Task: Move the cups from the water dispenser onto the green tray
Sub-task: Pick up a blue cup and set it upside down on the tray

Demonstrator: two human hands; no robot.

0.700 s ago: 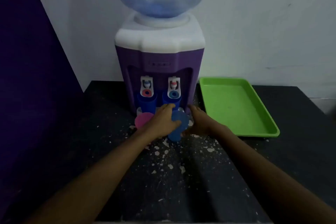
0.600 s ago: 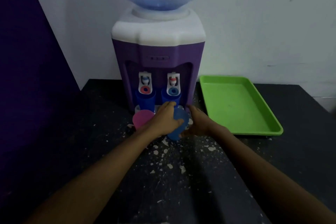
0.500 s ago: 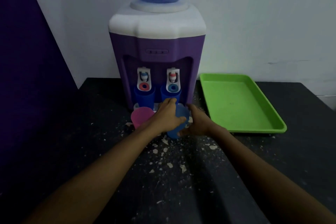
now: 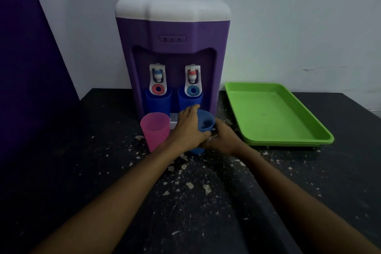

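Note:
A blue cup (image 4: 205,123) stands on the dark table just in front of the purple water dispenser (image 4: 172,33). My left hand (image 4: 188,130) wraps its left side and my right hand (image 4: 223,139) holds its right side low down. A pink cup (image 4: 155,130) stands upright to the left, next to my left hand. Two more blue cups sit under the taps, one on the left (image 4: 158,102) and one on the right (image 4: 190,101). The green tray (image 4: 274,113) lies to the right of the dispenser with nothing in it.
A purple panel (image 4: 31,64) rises along the left side of the table. A white wall stands behind the dispenser and tray. White flecks of debris (image 4: 185,171) are scattered over the black tabletop (image 4: 206,212) in front of the cups.
Both hands have stayed around the blue cup, closing a little tighter on it. The camera view has tilted down slightly, so the dispenser sits higher in the frame.

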